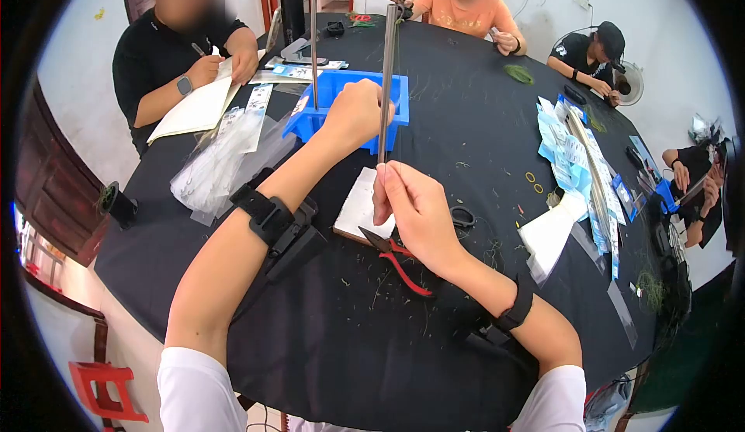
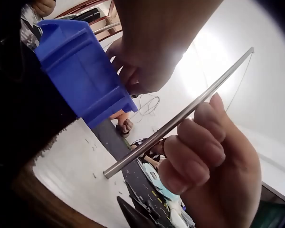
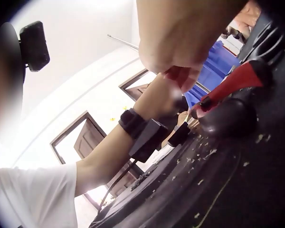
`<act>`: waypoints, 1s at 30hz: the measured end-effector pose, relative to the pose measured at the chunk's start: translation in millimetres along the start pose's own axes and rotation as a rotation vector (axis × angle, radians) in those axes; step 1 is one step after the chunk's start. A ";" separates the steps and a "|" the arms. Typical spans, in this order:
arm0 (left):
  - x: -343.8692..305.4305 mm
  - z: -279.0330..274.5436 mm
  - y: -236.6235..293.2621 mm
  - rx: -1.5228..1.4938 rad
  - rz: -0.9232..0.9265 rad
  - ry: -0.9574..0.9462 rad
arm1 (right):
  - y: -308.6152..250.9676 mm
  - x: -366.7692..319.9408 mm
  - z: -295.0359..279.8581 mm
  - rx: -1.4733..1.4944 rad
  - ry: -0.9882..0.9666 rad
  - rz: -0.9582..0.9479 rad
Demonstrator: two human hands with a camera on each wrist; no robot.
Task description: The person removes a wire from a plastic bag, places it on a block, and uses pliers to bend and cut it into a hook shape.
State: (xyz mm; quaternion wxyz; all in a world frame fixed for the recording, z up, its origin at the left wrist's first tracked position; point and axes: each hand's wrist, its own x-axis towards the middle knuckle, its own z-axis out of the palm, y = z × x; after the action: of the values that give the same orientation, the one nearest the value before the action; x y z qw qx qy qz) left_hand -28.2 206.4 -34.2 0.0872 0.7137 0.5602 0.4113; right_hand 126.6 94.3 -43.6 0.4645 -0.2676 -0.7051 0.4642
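My right hand (image 1: 415,211) pinches a slim metal rod (image 1: 387,83) near its lower end, thumb on top. In the left wrist view, the curled fingers of that hand wrap the rod, its lower end over a white block (image 2: 80,166), and a fine line hangs from its upper tip. My left hand (image 1: 358,112) is at a blue plastic bin (image 1: 400,94), fingers bent down into it; I cannot tell whether they hold anything. A second thin rod (image 1: 314,44) stands upright in the bin. Below my right hand lie red-handled pliers (image 1: 411,281), nose against the white block.
Black loop handles (image 1: 463,216) lie right of the pliers. Clear plastic bags (image 1: 217,172) are at left; paper packets and sleeves (image 1: 559,222) at right. Green thread (image 1: 518,73) lies farther back. Several people sit round the black-covered table (image 1: 466,339).
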 end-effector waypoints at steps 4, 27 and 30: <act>-7.5 -7.0 9.8 -0.115 0.042 0.089 | -0.8 -0.6 0.7 0.001 0.008 0.011; -92.9 -122.0 66.4 -0.915 -0.234 -0.028 | -21.7 -4.4 -3.8 0.313 -0.362 0.234; -89.2 -108.2 67.1 -0.886 -0.239 0.007 | -24.5 0.2 -5.5 0.244 -0.408 0.201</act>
State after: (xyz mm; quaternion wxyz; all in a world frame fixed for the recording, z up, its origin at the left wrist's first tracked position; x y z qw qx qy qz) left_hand -56.5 68.3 31.4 0.4288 0.5367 0.4089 0.6007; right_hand 132.7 86.2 -20.6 0.2930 -0.1789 -0.6929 0.6341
